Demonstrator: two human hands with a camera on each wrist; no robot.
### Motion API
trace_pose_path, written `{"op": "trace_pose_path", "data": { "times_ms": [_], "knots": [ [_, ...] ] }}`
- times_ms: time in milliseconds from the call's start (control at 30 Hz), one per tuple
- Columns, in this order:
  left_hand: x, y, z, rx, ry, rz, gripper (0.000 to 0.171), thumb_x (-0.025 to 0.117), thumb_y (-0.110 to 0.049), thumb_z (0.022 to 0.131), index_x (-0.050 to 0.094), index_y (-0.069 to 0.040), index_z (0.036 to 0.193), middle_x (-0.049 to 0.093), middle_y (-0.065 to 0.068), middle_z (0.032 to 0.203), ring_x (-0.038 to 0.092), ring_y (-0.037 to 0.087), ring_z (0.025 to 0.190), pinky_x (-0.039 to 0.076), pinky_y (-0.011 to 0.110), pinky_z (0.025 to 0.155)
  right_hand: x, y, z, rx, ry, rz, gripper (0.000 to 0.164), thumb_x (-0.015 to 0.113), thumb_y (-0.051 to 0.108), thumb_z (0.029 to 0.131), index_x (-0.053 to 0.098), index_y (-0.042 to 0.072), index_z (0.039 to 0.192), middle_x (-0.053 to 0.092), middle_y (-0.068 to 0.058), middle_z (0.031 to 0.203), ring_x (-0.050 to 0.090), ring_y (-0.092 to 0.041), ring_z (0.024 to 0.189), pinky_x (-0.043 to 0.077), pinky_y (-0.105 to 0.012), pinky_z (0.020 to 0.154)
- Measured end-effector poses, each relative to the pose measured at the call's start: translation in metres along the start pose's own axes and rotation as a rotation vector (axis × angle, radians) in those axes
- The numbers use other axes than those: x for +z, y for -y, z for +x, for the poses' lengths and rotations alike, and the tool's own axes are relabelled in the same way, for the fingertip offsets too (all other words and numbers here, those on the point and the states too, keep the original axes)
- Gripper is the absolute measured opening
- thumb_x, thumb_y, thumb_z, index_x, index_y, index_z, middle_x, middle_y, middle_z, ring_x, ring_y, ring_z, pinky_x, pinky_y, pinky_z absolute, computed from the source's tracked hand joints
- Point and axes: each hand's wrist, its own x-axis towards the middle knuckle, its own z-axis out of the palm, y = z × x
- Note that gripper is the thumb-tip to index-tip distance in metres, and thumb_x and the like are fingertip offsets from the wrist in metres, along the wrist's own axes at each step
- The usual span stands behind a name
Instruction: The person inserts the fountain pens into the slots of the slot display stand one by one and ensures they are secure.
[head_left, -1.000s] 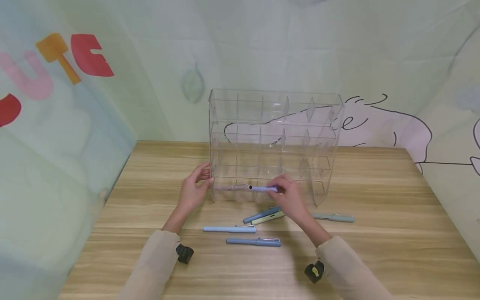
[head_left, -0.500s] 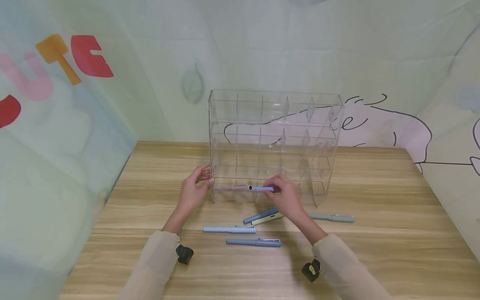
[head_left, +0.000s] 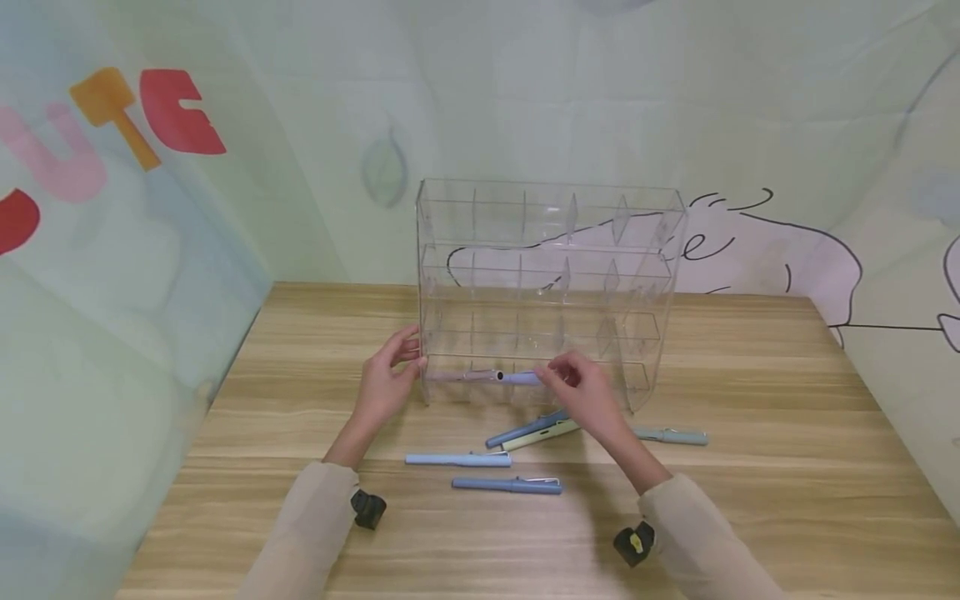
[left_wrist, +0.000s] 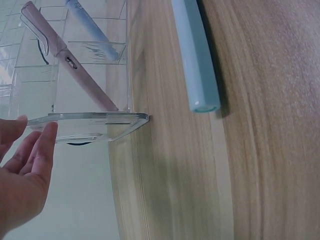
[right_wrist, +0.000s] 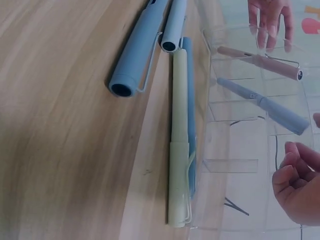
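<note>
Left hand (head_left: 386, 383): bare, at the outer face of the rack's left side panel (left_wrist: 90, 116), fingertips against it, thumb and fingers apart, no pen held. Divided rack (head_left: 419, 275): clear plastic, tiered, upright on the wood-grain table (head_left: 750, 500). Bottom tier, left: one slim pink capped pen (left_wrist: 80, 75), tilted, cap end raised rightward. Bottom tier, next right: one pale lavender-blue capped pen (right_wrist: 270, 107), tilted likewise, narrow end low and left, wider cap end up and right; exact compartment unclear through the walls. Right hand (head_left: 588, 396): bare, the nearer grip to this pen, which lies to its left with the long axis running up toward the fingers; thumb and fingers appear apart, not clamped on the barrel; light contact at its end cannot be told. Table in front, left to right: light-blue pen (head_left: 457, 459); slate-blue pen (head_left: 506, 484); darker blue pen (head_left: 521, 431) with pale-green pen (head_left: 540, 436) alongside; grey-green pen (head_left: 670, 436).
</note>
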Motion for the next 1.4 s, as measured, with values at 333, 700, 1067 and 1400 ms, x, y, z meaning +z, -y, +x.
{"op": "trace_pose_path", "data": {
  "times_ms": [333,700,1067,1400],
  "knots": [
    [0.0,0.001,0.0,0.017,-0.001,0.016,0.047,0.059,0.002,0.086,0.044,-0.002,0.131,0.057,0.02,0.116,0.055,0.031,0.105,0.053,0.035,0.084,-0.001,-0.003,-0.003,-0.118,0.059,0.01,0.012,0.061,0.01,0.088,0.065,0.0,0.093,0.064,-0.006,0.081,0.054,-0.015,0.069,0.05,-0.024,0.06],
    [0.0,0.002,-0.001,0.042,-0.012,0.015,0.047,0.059,0.003,0.085,0.045,-0.001,0.13,0.058,0.021,0.115,0.056,0.031,0.103,0.054,0.033,0.082,-0.002,-0.004,-0.004,-0.181,0.075,0.009,0.016,0.062,0.004,0.086,0.065,-0.002,0.1,0.065,-0.009,0.09,0.058,-0.017,0.076,0.054,-0.03,0.067],
    [0.0,0.002,-0.001,0.035,-0.009,-0.013,0.047,0.059,0.004,0.085,0.045,-0.001,0.13,0.057,0.021,0.116,0.056,0.032,0.104,0.054,0.029,0.079,-0.02,-0.013,-0.01,-0.202,0.141,0.043,0.028,0.064,0.007,0.085,0.06,0.002,0.111,0.062,-0.006,0.09,0.057,-0.018,0.079,0.053,-0.027,0.069],
    [0.0,0.003,-0.001,0.03,-0.005,-0.031,0.046,0.058,0.004,0.086,0.045,0.0,0.13,0.057,0.022,0.116,0.056,0.032,0.104,0.055,0.027,0.079,-0.071,-0.042,-0.031,-0.2,0.276,0.002,0.027,0.065,0.005,0.084,0.06,0.0,0.109,0.06,-0.015,0.105,0.055,-0.025,0.091,0.052,-0.026,0.075]
  ]
}}
